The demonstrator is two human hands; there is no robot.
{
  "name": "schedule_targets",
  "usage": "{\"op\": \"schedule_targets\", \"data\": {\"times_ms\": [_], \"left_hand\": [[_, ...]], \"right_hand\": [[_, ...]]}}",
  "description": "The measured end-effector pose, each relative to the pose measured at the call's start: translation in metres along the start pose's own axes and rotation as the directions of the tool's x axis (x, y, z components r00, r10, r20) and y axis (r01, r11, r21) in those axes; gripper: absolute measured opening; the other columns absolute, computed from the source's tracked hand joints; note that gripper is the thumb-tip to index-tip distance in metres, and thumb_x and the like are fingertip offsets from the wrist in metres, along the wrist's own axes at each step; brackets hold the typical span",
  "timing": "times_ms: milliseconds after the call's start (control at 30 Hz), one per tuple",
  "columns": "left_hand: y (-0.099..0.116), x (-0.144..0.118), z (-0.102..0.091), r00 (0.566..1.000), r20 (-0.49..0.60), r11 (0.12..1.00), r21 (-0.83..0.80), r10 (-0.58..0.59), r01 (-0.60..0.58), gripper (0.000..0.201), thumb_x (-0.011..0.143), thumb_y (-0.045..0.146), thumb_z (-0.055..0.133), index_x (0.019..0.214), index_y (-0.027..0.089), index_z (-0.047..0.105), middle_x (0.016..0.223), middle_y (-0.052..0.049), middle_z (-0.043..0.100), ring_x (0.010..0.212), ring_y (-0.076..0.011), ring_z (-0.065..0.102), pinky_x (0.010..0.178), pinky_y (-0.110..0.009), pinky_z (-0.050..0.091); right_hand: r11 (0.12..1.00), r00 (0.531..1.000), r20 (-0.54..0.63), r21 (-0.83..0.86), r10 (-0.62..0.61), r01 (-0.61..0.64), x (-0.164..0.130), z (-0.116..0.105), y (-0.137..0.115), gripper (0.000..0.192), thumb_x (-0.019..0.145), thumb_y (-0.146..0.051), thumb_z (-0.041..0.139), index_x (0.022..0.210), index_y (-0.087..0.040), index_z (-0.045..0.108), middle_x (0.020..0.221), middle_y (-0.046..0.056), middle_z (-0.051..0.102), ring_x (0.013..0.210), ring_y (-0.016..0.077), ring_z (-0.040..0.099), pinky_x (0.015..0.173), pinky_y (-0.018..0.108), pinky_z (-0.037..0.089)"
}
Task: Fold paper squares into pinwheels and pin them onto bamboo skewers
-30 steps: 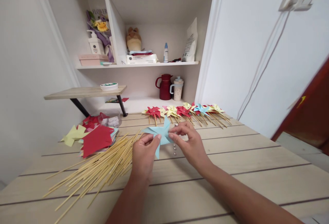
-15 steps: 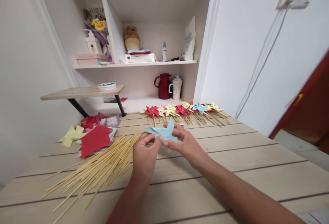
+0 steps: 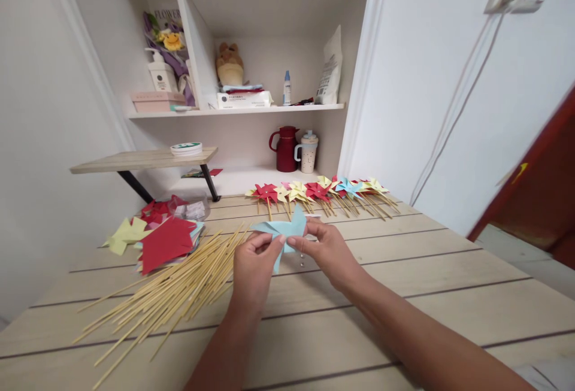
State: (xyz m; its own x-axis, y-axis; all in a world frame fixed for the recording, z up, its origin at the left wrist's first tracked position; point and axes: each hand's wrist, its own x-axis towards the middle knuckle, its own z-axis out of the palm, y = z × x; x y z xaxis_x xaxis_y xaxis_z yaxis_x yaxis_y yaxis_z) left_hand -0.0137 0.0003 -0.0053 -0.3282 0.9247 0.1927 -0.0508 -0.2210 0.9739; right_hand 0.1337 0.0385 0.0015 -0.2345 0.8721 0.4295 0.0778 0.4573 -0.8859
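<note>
A: What are the hands doing, centre frame?

B: Both pinch the blue pinwheel (image 3: 284, 230), lifted a little above the table (image 3: 404, 295). The left hand (image 3: 254, 265) has thumb and forefinger closed on its lower left edge; the right hand (image 3: 329, 248) grips it from the right, fingertips at the middle.

A: Can you see what the right fingertips press on?

B: No. The paper's centre is covered by the fingers, so any pin or fastener there is hidden. Two or three tiny pale dots (image 3: 302, 259) sit on the table just below the paper, too small to identify.

A: And left of the hands?

B: A loose fan of sticks (image 3: 166, 295) spreads toward the lower left; its far ends lie near the left hand. Above that, a red sheet (image 3: 167, 242) tops a stack of paper whose lower layers are mostly covered, with a yellow cut piece (image 3: 123, 234) beside it. Behind sits something clear, a bag (image 3: 193, 208) perhaps, hard to read.

A: Further back?

B: A row of finished pinwheels (image 3: 321, 190), red, yellow and blue, lies along the far table edge, overlapping so a count is unsure. Behind them a red jug (image 3: 286, 149) and a cup (image 3: 308, 153) stand under the shelf (image 3: 238, 111). The top shelf is cut off by the frame, as is the brown surface at the right.
</note>
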Motion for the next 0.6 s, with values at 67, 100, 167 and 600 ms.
{"op": "schedule_targets", "data": {"times_ms": [67, 100, 167, 600], "left_hand": [[-0.002, 0.000, -0.002, 0.995, 0.044, 0.995, -0.043, -0.091, 0.093, 0.025, 0.066, 0.038, 0.082, 0.074, 0.015, 0.075, 0.074, -0.004, 0.070, 0.071, -0.0162, 0.061, 0.069, -0.026, 0.046], [-0.002, 0.001, -0.003, 0.990, 0.072, 0.991, -0.055, -0.121, 0.125, 0.028, 0.066, 0.039, 0.082, 0.075, 0.014, 0.074, 0.074, -0.004, 0.070, 0.071, -0.0162, 0.062, 0.070, -0.026, 0.046], [-0.003, 0.003, -0.006, 0.983, 0.123, 0.987, -0.071, -0.136, 0.146, 0.031, 0.067, 0.040, 0.082, 0.080, 0.014, 0.073, 0.080, -0.006, 0.072, 0.077, -0.0177, 0.064, 0.076, -0.028, 0.048], [-0.004, 0.004, -0.007, 0.799, 0.126, 0.454, 0.767, 0.588, -0.454, 0.043, 0.070, 0.023, 0.082, 0.111, 0.035, 0.073, 0.143, -0.010, 0.050, 0.131, -0.0377, 0.044, 0.104, -0.058, 0.034]], "right_hand": [[1.000, 1.000, 0.021, -0.013, 0.019, -0.019, 0.001, 0.000, 0.004, 0.027, 0.076, -0.039, 0.072, 0.062, -0.020, 0.059, 0.076, 0.001, 0.065, 0.079, 0.0210, 0.059, 0.079, 0.035, 0.045], [0.999, 0.999, 0.029, -0.016, 0.030, -0.029, 0.002, 0.000, 0.006, 0.026, 0.076, -0.039, 0.072, 0.063, -0.020, 0.060, 0.076, 0.001, 0.065, 0.078, 0.0206, 0.059, 0.077, 0.034, 0.045], [0.999, 0.998, 0.038, -0.019, 0.046, -0.045, 0.004, -0.002, 0.008, 0.025, 0.076, -0.039, 0.071, 0.065, -0.019, 0.061, 0.074, 0.001, 0.066, 0.075, 0.0199, 0.059, 0.075, 0.033, 0.045], [0.711, 0.923, 0.152, -0.598, -0.353, 0.370, 0.010, -0.026, -0.003, 0.008, 0.080, -0.015, 0.073, 0.079, -0.022, 0.069, 0.095, 0.005, 0.075, 0.099, 0.0265, 0.062, 0.091, 0.043, 0.036]]}}
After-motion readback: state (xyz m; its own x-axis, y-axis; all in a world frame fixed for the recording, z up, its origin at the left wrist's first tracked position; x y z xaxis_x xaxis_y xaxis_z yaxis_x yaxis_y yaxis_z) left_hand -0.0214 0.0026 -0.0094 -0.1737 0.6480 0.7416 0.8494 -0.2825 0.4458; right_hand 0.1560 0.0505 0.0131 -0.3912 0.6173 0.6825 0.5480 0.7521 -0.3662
